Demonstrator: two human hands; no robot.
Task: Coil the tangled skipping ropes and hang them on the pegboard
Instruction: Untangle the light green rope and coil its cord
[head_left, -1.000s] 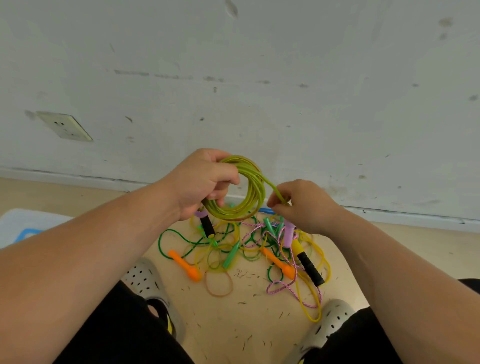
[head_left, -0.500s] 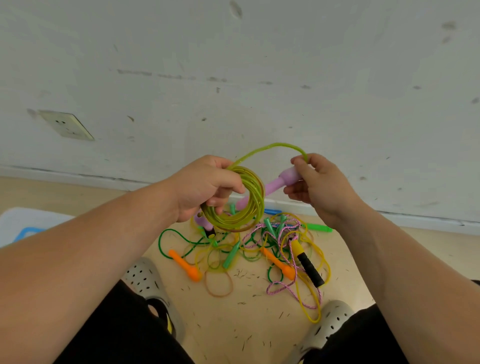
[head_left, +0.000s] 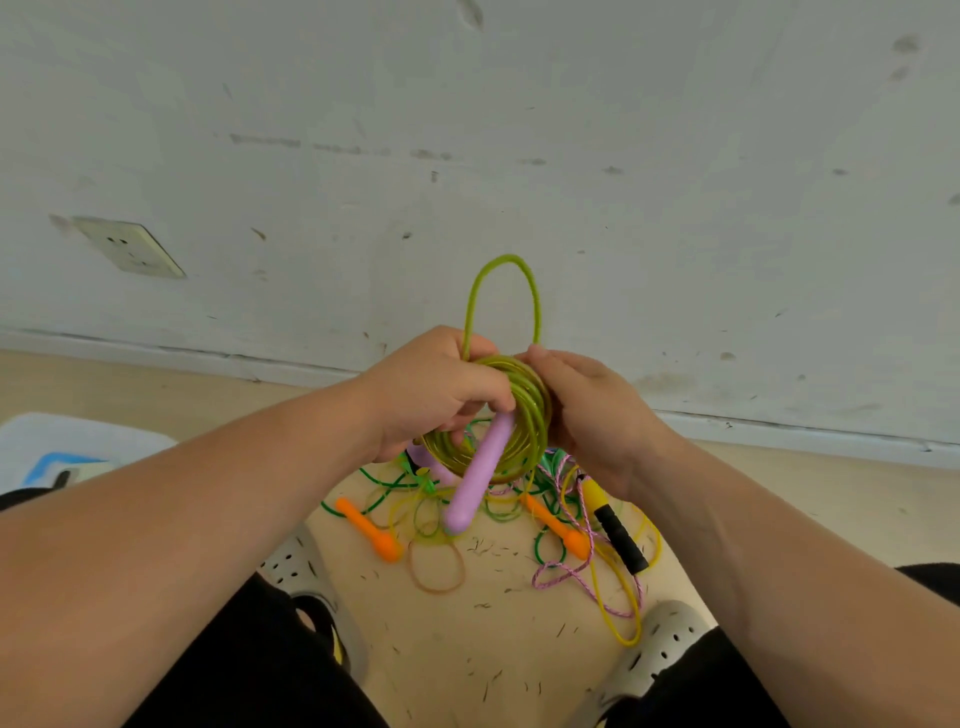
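Note:
A yellow-green skipping rope is wound into a small coil (head_left: 530, 410) held between both hands above the floor. My left hand (head_left: 431, 389) grips the coil's left side. My right hand (head_left: 587, 410) presses on its right side. One free loop (head_left: 501, 291) of the same rope stands up above the hands. A lilac handle (head_left: 480, 478) hangs down through the coil's middle; a second lilac handle (head_left: 428, 460) peeks out under my left hand. Below lies a tangled pile (head_left: 519, 509) of green, yellow and pink ropes with orange handles (head_left: 369, 530) and a yellow-black handle (head_left: 618, 530).
A scuffed white wall (head_left: 519, 156) with a socket (head_left: 130, 247) rises right behind the pile. A rubber band (head_left: 436, 566) lies on the wooden floor. My two grey perforated shoes (head_left: 654, 660) flank the pile. A white and blue thing (head_left: 57, 457) sits at the left edge. No pegboard is in view.
My right hand has come in against the coil, bringing the lilac handle down through its middle. The free loop of rope now stands upright above both hands.

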